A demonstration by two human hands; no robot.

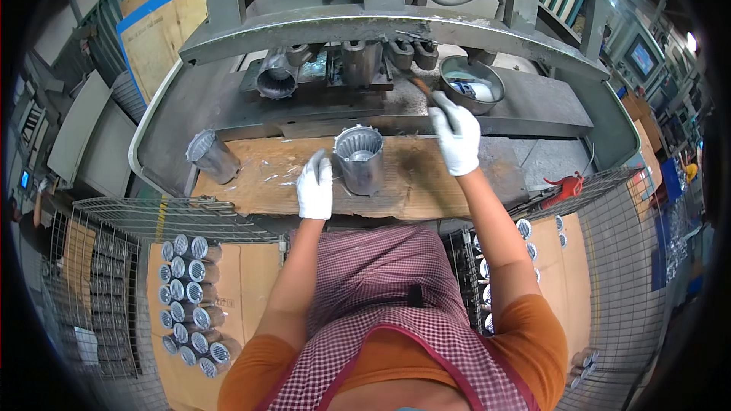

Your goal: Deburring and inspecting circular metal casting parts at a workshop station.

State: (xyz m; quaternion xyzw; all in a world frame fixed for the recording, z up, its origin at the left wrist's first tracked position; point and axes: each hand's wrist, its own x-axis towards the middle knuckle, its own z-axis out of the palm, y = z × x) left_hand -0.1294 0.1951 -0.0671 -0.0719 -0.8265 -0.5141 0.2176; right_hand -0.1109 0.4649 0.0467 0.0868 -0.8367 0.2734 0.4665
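Work seemed partway: the grouped cylinders (186, 289) sat at lower left—the metal cylinder (362, 171) upright on the wooden table (263, 194) was apparently unfinished. The left hand (314, 189), loosely open, was just beside it; the right hand (457, 135) had its grip closed round a brown-handled tool (422, 87).

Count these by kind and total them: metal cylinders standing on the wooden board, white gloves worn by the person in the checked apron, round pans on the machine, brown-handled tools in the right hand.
Metal cylinders: 2
White gloves: 2
Round pan: 1
Brown-handled tool: 1
Total: 6
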